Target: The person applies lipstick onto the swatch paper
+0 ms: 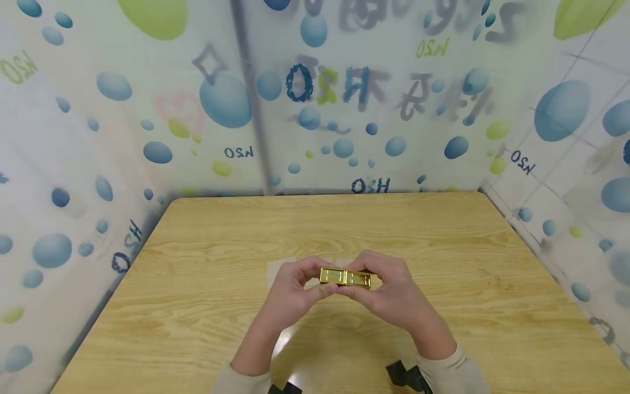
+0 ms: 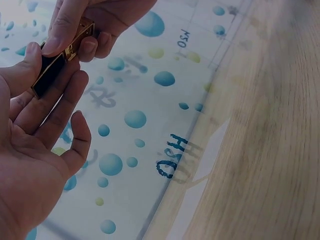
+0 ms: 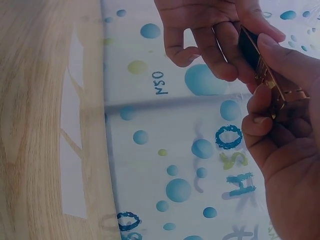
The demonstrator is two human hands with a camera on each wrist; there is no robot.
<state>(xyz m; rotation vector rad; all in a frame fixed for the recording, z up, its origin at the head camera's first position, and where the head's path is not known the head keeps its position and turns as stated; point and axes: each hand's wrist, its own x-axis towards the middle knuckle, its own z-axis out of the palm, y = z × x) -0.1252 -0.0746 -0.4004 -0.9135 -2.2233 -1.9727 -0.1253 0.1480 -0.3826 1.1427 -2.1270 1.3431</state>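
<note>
Both hands hold one small gold rectangular piece [image 1: 332, 276] with a black face [image 3: 249, 48], raised over the table's middle. It shows two framed halves end to end, with a narrow seam between them. My left hand [image 1: 289, 295] pinches the left half between thumb and fingers; in the left wrist view its lower fingers [image 2: 75, 145] spread away from the piece. On the other half, my right hand [image 1: 394, 293] grips with thumb and curled fingers, the thumb along its side in the right wrist view. The two thumbs come close together near the seam in the head view.
White paper pieces [image 3: 74, 170] lie on the wooden table [image 1: 197, 306] beyond the hands. Walls of patterned sheeting [image 1: 423, 164] rise at the back and both sides. Black wrist straps [image 1: 406, 376] show near the sleeves.
</note>
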